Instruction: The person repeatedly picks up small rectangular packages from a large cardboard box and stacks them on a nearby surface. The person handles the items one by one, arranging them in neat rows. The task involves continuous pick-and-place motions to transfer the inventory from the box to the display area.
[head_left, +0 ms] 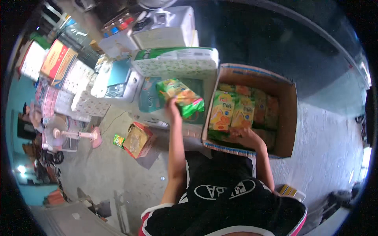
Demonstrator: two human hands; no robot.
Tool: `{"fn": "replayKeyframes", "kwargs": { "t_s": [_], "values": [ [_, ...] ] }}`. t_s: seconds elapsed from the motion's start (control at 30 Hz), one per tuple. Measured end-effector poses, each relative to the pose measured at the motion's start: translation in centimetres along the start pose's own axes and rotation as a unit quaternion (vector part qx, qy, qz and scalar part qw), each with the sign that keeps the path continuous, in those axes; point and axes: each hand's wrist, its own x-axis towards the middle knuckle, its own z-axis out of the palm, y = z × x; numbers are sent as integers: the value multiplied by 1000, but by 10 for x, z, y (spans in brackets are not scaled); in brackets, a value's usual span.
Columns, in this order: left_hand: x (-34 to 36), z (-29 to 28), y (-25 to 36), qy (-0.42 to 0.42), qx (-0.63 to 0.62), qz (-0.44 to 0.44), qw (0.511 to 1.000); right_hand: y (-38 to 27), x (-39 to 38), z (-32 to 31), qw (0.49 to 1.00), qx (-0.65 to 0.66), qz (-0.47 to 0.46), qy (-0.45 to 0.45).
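My left hand (pixel 172 111) is closed on the near left part of a green and orange pouch (pixel 182 95). The pouch is tilted above a teal pack (pixel 151 94). On the right, an open cardboard box (pixel 286 114) holds several yellow and green packets (pixel 222 112), some side by side and others lower down. My right hand (pixel 247 136) reaches over the near side of this box, its fingers curled at the lower ends of the packets. What those fingers grip, if anything, is hidden.
A large white and green wrapped pack (pixel 177 63) stands behind the pouch. On the floor at left are a small open carton (pixel 138 141), a little green packet (pixel 118 140) and a pink fan (pixel 78 134). Several stacked packs and boxes (pixel 59 63) fill the far left.
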Motion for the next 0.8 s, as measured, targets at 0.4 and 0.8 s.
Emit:
{"fn": "replayKeyframes", "kwargs": {
  "t_s": [0.4,0.8],
  "values": [
    [-132,62,66,-308,7,-34,951,-4,4,-39,863,461,-25,204],
    [-202,177,-15,-680,201,44,703,122,-61,-68,856,279,73,428]
  ]
}}
